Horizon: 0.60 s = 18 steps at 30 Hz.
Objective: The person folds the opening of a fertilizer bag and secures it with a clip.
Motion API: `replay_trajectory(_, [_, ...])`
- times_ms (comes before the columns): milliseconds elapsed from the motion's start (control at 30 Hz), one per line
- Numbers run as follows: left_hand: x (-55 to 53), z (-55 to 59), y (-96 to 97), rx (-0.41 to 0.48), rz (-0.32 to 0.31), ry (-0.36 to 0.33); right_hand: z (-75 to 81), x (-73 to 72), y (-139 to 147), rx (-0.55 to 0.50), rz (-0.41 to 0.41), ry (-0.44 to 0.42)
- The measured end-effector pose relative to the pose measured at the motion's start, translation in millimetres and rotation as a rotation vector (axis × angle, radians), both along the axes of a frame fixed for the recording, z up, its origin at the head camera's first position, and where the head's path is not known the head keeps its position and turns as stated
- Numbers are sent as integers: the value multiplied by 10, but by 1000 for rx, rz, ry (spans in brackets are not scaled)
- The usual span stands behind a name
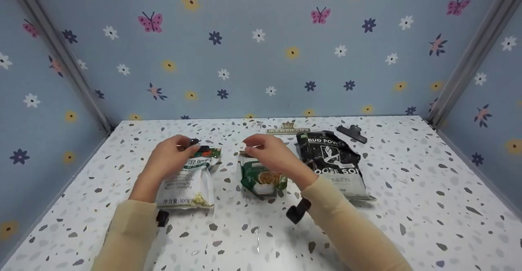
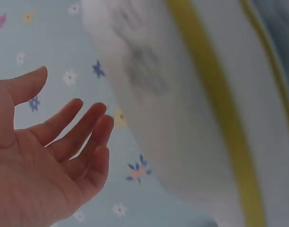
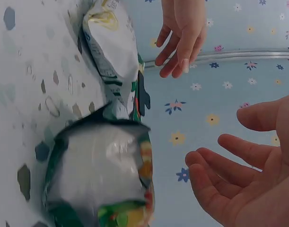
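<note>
My left hand [image 1: 185, 145] hovers with relaxed fingers just above the top of a white bag [image 1: 187, 183] lying flat on the table. A black clip [image 1: 202, 148] sits across that bag's top edge. The left wrist view shows the left hand [image 2: 73, 127] holding nothing, with the white bag [image 2: 182, 104] blurred beside it. My right hand [image 1: 255, 146] hangs over the top of a green snack bag [image 1: 261, 181]. In the right wrist view the right hand [image 3: 229, 156] is empty, apart from the green bag [image 3: 101, 175]. The white bag [image 3: 111, 42] and its clip [image 3: 143, 94] lie beyond.
A black bag [image 1: 330, 163] lies to the right of the green one. Behind it are a gold crown-topped clip [image 1: 288, 129] and a loose black clip [image 1: 351, 133]. The speckled table [image 1: 408, 205] is walled in by flowered blue panels.
</note>
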<state>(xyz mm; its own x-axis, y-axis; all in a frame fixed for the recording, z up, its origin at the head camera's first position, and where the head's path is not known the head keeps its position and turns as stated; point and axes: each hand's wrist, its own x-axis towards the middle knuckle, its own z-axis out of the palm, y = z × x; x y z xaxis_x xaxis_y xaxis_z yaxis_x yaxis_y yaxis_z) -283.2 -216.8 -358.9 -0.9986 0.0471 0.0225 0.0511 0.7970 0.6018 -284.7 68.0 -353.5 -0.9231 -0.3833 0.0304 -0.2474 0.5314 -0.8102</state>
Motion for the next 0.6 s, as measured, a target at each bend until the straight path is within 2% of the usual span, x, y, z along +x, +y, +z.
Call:
replay_trajectory(167, [-105, -6, 360, 35, -97, -19, -18, -41, 278, 0, -72, 7])
replay_trajectory(300, [-162, -34, 651, 30, -151, -35, -71, -84, 486, -12, -107, 13])
replay_trajectory(467, [-203, -60, 954, 50, -188, -70, -146, -114, 698, -8, -144, 24])
replay_trajectory(600, [-223, -76, 1148, 96, -207, -84, -231, -146, 850, -34, -160, -16])
